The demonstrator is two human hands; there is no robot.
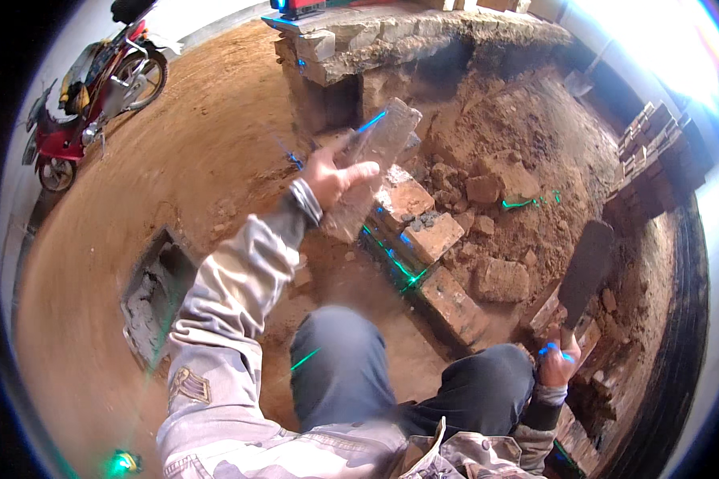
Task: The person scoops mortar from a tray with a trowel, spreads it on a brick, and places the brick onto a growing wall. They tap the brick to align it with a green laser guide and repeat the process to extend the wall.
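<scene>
My left hand (pixel 331 180) is wrapped around a long brick (pixel 387 140), slightly blurred, held tilted above the near row of bricks. That low row has a brick (pixel 407 199) with pale mortar on it, another brick (pixel 435 237) with dark crumbs on top, and a longer brick (pixel 453 305) nearer my knees. At the lower right, my right hand (pixel 559 363) grips a trowel (pixel 587 267) by its handle, its dark flat blade pointing up and away from me. Green and blue laser lines cross the bricks and both hands' surroundings.
A mortar tray (pixel 141 307) sits on the dirt at left. Rubble (pixel 503 279) and a soil heap (pixel 527 136) lie beyond the row. Stacked bricks (pixel 655 152) stand at right, with a shovel (pixel 579 82) behind. A stone slab (pixel 407 36) and a red motorcycle (pixel 80 128) are farther off.
</scene>
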